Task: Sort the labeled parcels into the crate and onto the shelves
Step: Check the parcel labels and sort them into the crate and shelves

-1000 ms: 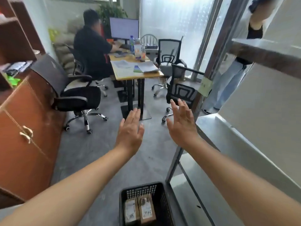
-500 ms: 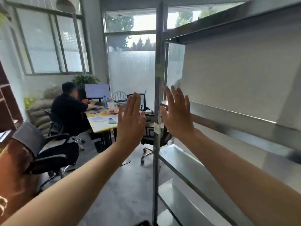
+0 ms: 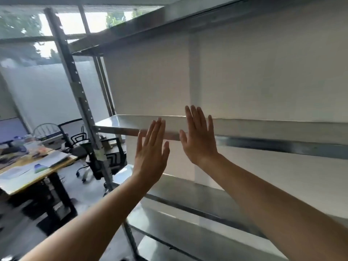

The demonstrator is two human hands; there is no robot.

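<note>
A metal shelving unit fills the right side of the head view, and its middle shelf runs across at hand height with nothing on it. My left hand and my right hand are raised in front of that shelf's front edge, fingers straight, palms facing away from me, holding nothing. A lower shelf and a bottom shelf lie beneath my arms. No parcel and no crate are in view.
The shelf's upright post stands left of my hands. Beyond it are a wooden desk with papers and a black office chair. Frosted windows close the far side.
My view has swung up and to the right, from the floor and the crate with parcels to the shelving. Both hands stayed spread and rose to the middle shelf.
</note>
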